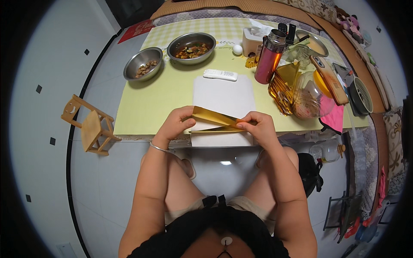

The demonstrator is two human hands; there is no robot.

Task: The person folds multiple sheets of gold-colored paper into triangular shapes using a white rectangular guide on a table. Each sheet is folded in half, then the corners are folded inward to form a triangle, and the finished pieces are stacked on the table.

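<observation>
The gold sheet (214, 115) is held up over the near end of a white mat (223, 95), between the person's two hands. It looks doubled: one band slants down from the left, another runs beneath it, and they meet at the right, so the gap opens leftward.

If this is a fold in the making, as I judge, it calls for a steady right pinch while the left side brings the two edges level. Then a light stroke outward from the pinched end should crease it; thin, springy material like this probably wrinkles if squeezed hard or pulled askew.

The right hand (259, 125) has thumb and fingers closed on the sheet's right end. The left hand (177, 123) is at the opposite end, fingertips by the upper band, thumb standing apart from them; whether it really grips there, I can't tell. So the sheet spans the space between the hands, just in front of the person.

Beyond it, a slim white device (220, 75) lies at the mat's far end. Rightward on the counter (146, 107), a pile of gold pieces (280, 92) sits beside a clear round container (306, 101), near a red flask (269, 58). Two metal bowls (191, 61) with food stand farther off, to the left.
</observation>
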